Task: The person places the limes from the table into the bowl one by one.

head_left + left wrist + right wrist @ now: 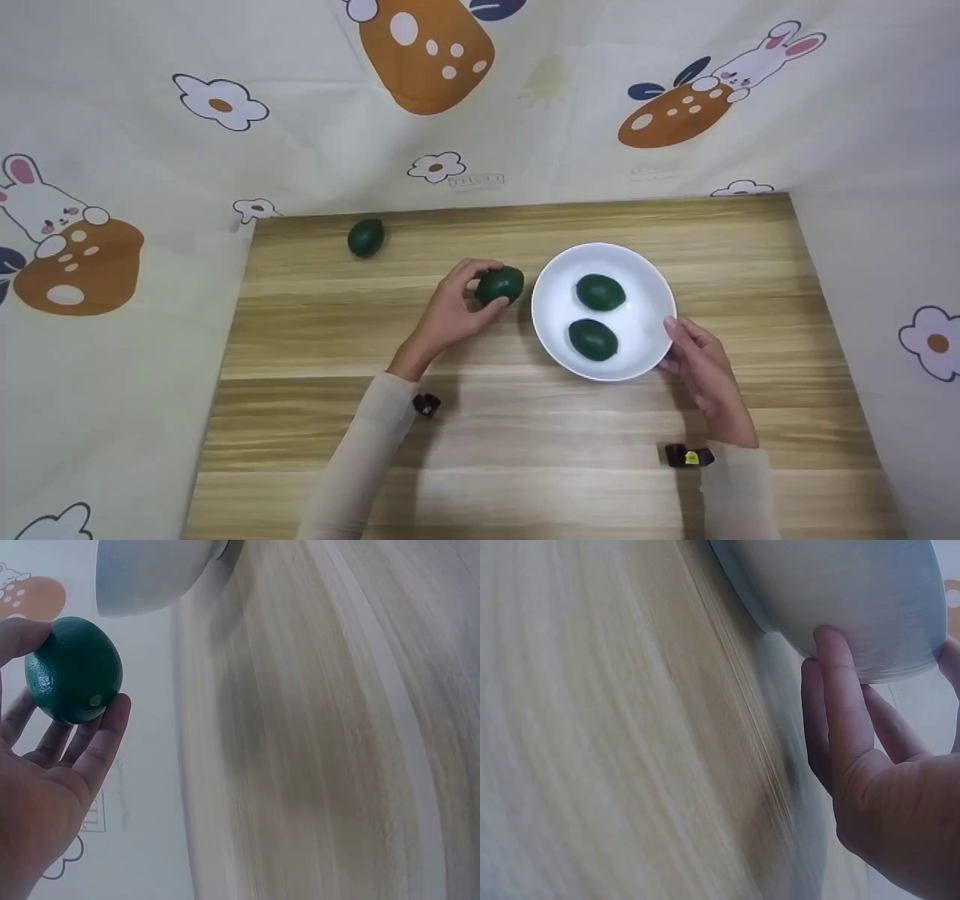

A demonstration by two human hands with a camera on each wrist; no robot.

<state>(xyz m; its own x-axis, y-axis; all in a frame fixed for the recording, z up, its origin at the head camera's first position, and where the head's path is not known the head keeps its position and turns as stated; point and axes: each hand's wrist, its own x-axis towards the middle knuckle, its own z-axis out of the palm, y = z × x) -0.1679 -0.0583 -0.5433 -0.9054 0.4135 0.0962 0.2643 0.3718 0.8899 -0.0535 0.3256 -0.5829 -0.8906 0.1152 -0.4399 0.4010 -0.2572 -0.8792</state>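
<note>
My left hand (pixel 459 301) pinches a dark green lime (pixel 501 286) between thumb and fingers, just left of a white bowl (pixel 541 330). In the left wrist view the lime (pixel 73 670) is held up off the table, near the bowl's outer wall (pixel 150 585). Two more green limes lie inside the bowl, one farther back (pixel 601 292) and one nearer (pixel 593 340). At the bowl's right side my right hand (pixel 705 367) grips it, thumb at the rim. The right wrist view shows its fingers (pixel 840 690) against the outer wall, low down.
Another green lime (pixel 366 238) lies at the back left of the wooden table (pixel 315 337). A pale cloth (pixel 315 150) printed with rabbits and flowers hangs behind the table and along its sides. A small dark device sits at each wrist.
</note>
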